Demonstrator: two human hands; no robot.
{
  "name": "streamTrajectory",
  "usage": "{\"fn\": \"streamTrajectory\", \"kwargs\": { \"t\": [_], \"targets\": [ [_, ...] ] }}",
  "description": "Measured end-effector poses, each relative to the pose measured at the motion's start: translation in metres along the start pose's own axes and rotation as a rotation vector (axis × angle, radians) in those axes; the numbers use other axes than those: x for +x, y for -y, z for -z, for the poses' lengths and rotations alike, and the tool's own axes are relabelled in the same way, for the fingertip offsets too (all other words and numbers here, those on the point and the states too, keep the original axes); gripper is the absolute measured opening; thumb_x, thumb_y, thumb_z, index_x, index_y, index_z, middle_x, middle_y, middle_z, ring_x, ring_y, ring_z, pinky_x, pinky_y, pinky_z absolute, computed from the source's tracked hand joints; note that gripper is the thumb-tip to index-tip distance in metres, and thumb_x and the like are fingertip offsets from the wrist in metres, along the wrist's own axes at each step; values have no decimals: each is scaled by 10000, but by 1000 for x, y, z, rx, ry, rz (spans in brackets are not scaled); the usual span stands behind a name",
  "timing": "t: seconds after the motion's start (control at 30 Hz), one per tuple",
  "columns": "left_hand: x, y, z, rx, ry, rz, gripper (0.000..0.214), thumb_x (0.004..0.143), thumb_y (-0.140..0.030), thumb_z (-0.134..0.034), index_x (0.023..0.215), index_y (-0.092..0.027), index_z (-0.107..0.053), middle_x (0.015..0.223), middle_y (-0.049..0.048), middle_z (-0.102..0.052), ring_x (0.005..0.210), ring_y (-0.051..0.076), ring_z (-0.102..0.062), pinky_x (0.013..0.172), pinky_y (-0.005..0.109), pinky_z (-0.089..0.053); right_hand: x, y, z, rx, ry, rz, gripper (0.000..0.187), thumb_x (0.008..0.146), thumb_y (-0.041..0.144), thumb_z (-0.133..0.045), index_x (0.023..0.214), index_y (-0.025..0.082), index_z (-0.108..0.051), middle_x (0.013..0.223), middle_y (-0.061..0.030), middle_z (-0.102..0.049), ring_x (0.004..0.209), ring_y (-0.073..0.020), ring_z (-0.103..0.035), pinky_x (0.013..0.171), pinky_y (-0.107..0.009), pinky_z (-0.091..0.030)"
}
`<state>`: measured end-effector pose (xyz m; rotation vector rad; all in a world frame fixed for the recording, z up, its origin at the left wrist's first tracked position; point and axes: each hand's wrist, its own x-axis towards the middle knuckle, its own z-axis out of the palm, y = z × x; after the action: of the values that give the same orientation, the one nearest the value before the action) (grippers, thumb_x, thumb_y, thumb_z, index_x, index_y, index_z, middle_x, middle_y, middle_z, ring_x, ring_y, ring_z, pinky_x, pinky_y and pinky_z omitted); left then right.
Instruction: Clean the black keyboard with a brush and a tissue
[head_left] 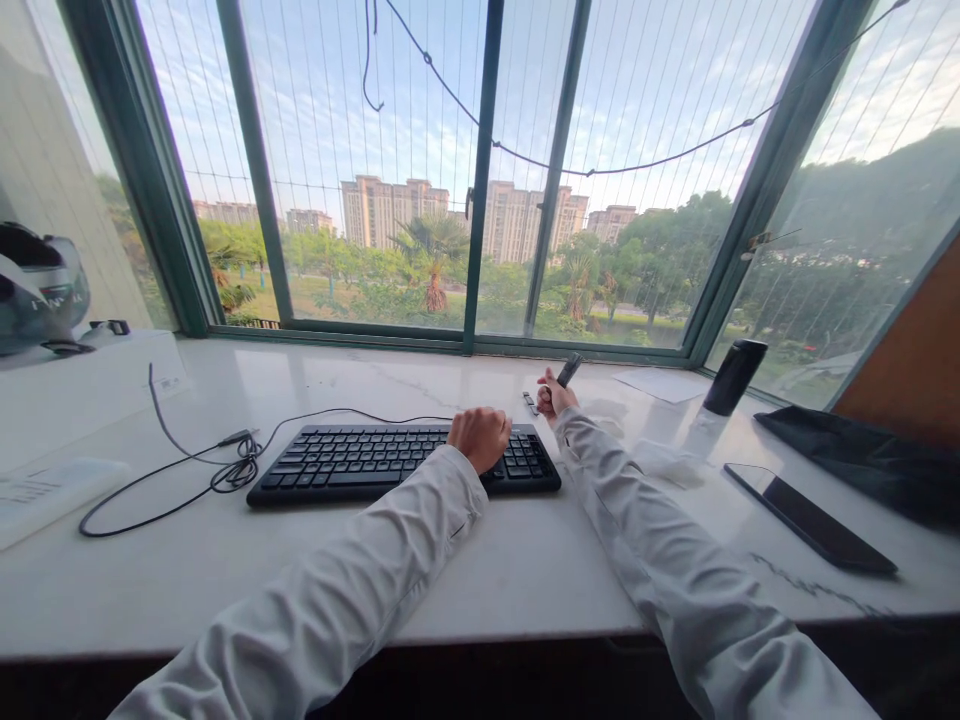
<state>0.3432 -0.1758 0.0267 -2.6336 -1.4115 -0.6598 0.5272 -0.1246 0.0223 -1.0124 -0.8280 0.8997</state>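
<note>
A black keyboard [375, 462] lies on the white marble sill [225, 560] before the window. My left hand [480, 436] rests on its right end with the fingers curled into a loose fist over the keys. Just beyond the keyboard's far right corner my right hand [555, 397] is closed round a thin dark stick-like tool [568, 369] that points up and to the right. A small dark piece [530, 402] lies on the sill beside that hand. Both arms wear white sleeves.
The keyboard's black cable [225, 470] loops in a tangle at the left. A black bottle with a clear base [724, 395] stands at the right, a dark phone [810, 517] lies flat near it, and a black cloth [862, 450] beyond. A helmet [37, 290] sits far left.
</note>
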Motion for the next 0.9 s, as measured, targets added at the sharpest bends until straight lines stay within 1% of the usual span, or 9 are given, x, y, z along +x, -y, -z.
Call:
{"fn": "streamTrajectory", "kwargs": {
  "t": [0.1, 0.2, 0.33, 0.4, 0.5, 0.57, 0.67, 0.77, 0.9],
  "targets": [
    [1, -5, -4, -32, 24, -21, 427, 947, -393, -307, 986, -220, -695, 1054, 86, -635, 957, 199, -607, 797, 302, -439, -6, 0, -6, 155, -12, -118, 442, 808, 612, -525, 657, 224, -377, 389, 118, -265, 309, -49, -199, 323, -182, -197],
    [2, -5, -11, -56, 66, -46, 365, 933, -395, -361, 1044, -260, -681, 1096, 65, -598, 963, 186, -602, 797, 287, -439, -12, -1, -8, 251, 3, -229, 449, 888, 570, -401, 622, 222, -306, 368, 107, -258, 294, -61, -195, 324, -180, -190],
    [5, -1, -23, -71, 78, -95, 348, 924, -403, -378, 1088, -306, -669, 1113, 51, -577, 939, 182, -607, 784, 291, -447, -15, -2, -8, 273, 46, -300, 469, 884, 585, -374, 603, 221, -283, 361, 96, -271, 296, -74, -209, 335, -190, -202],
    [7, 1, -27, -95, 69, -107, 337, 919, -399, -383, 1074, -330, -674, 1103, 36, -584, 930, 181, -608, 781, 293, -448, -16, -2, -8, 270, 76, -313, 471, 883, 578, -377, 594, 219, -281, 358, 92, -276, 299, -76, -210, 336, -195, -204],
    [11, 5, -31, -171, 59, -77, 303, 892, -392, -431, 1054, -345, -683, 1095, 17, -606, 941, 181, -605, 788, 287, -445, -16, -3, -8, 272, 102, -319, 491, 881, 583, -372, 570, 217, -269, 342, 86, -261, 293, -76, -195, 326, -200, -183],
    [14, 7, -32, -226, 78, -46, 282, 866, -397, -470, 1028, -347, -695, 1093, 8, -621, 964, 184, -601, 804, 284, -440, -16, -4, -11, 254, 91, -313, 521, 865, 618, -370, 554, 219, -245, 325, 86, -228, 283, -74, -174, 314, -204, -158],
    [18, 10, -32, -285, 125, 1, 262, 833, -417, -514, 1007, -364, -703, 1086, -14, -645, 987, 185, -598, 822, 281, -435, -17, -6, -17, 200, 36, -290, 551, 846, 653, -376, 541, 224, -212, 303, 92, -187, 267, -69, -155, 299, -208, -140],
    [20, 11, -32, -329, 159, 40, 260, 811, -424, -541, 1010, -381, -703, 1065, -32, -668, 989, 185, -602, 816, 275, -437, -18, -7, -23, 130, 10, -301, 558, 847, 640, -402, 535, 229, -189, 283, 94, -181, 252, -63, -149, 289, -211, -123],
    [21, 11, -32, -366, 170, 54, 260, 808, -418, -542, 1003, -383, -710, 1047, -36, -684, 990, 191, -606, 810, 275, -445, -18, -10, -28, 42, 23, -300, 556, 849, 598, -453, 530, 236, -177, 272, 94, -195, 239, -59, -159, 284, -218, -110]
  ]
}}
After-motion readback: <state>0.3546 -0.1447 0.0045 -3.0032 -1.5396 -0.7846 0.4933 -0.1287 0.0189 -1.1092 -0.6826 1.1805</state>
